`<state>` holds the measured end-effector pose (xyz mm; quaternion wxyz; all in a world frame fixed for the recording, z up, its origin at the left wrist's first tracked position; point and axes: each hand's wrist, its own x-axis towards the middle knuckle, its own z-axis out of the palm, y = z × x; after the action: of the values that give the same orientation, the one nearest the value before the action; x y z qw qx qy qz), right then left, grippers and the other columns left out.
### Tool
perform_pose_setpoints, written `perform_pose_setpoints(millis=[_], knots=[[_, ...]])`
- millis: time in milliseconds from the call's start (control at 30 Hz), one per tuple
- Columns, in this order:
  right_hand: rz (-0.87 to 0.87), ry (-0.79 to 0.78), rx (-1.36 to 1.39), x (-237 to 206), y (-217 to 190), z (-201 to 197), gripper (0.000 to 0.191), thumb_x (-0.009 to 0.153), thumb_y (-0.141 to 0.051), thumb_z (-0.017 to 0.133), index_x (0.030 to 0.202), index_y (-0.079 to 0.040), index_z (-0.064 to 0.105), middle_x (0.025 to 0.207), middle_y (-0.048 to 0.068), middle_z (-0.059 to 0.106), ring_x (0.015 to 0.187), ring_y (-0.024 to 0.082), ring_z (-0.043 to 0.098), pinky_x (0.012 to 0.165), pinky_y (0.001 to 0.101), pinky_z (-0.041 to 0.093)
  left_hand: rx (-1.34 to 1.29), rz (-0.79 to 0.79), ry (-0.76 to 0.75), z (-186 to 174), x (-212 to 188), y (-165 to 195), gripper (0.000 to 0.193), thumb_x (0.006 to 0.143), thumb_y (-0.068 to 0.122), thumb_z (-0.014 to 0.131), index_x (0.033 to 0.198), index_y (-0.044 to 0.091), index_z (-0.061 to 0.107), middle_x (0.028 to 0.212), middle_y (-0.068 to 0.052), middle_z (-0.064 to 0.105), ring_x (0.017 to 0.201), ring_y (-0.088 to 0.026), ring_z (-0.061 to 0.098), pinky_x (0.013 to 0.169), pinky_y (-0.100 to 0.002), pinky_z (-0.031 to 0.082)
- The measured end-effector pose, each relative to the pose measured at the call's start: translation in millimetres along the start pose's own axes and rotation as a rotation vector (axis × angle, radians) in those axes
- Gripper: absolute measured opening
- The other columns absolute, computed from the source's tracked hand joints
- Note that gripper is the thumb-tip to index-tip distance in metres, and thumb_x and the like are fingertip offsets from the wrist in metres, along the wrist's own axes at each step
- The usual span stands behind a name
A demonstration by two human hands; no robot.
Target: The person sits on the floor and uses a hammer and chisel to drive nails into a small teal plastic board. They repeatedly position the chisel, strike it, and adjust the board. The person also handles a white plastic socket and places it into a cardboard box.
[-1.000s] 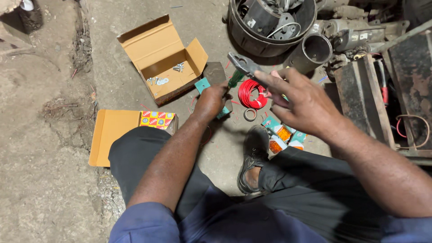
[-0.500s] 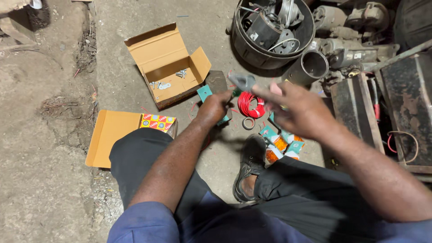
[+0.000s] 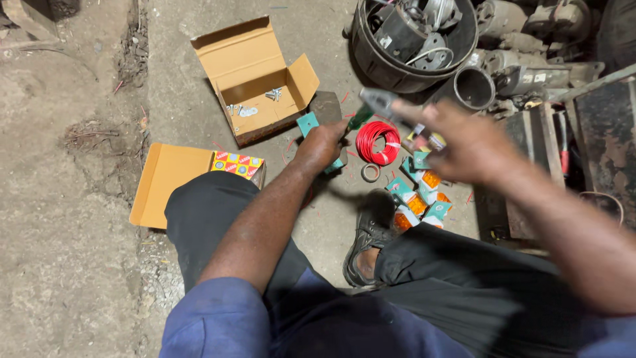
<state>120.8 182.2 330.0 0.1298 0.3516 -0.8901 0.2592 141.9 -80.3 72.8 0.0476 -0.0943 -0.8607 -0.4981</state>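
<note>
Green-handled pliers (image 3: 370, 108) are gripped in the closed left hand (image 3: 322, 142), metal nose raised toward the blurred right hand (image 3: 464, 142). The right hand's fingers are loosely curled just beside the pliers' nose; whether anything is pinched cannot be told. Directly below, a red wire coil (image 3: 376, 142) lies on the concrete floor (image 3: 79, 199), with a small tape ring (image 3: 370, 172) beside it. Small teal-and-orange boxes (image 3: 419, 199) are scattered near a sandalled foot (image 3: 365, 246). An open cardboard box (image 3: 255, 83) with screws is seen left of the hands. A black tub (image 3: 371, 59) of metal parts sits above.
</note>
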Motion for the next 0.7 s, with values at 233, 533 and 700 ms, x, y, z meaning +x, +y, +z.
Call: perform_pose_setpoints(millis=[233,533,700], knots=[[0.074,0.289,0.287,34,-28,-28,0.056,0.08,0.003,0.061,0.136,0.002,0.064,0.098,0.017,0.066,0.085,0.022,0.068,0.075,0.0388,0.058,0.059,0.043,-0.028,0,6,5,0.047,0.078,-0.008,0.064,0.121,0.011,0.064,0.104,-0.019,0.072,0.098,-0.037,0.072,0.084,-0.047,0.056],[0.113,-0.057,-0.01,20,-35,-7,0.06,0.081,0.001,0.061,0.141,0.001,0.059,0.098,0.015,0.066,0.085,0.02,0.068,0.076,0.0373,0.057,0.105,0.003,-0.105,-4,6,9,0.043,0.079,-0.005,0.062,0.12,0.01,0.063,0.109,-0.02,0.071,0.104,-0.042,0.067,0.087,-0.05,0.053],[0.052,0.248,0.225,22,-30,-8,0.062,0.082,0.0,0.06,0.144,0.001,0.056,0.098,0.013,0.066,0.086,0.019,0.067,0.076,0.0364,0.057,0.127,0.03,-0.084,-4,10,10,0.05,0.075,-0.005,0.064,0.122,0.01,0.062,0.105,-0.023,0.069,0.101,-0.044,0.065,0.084,-0.053,0.051]])
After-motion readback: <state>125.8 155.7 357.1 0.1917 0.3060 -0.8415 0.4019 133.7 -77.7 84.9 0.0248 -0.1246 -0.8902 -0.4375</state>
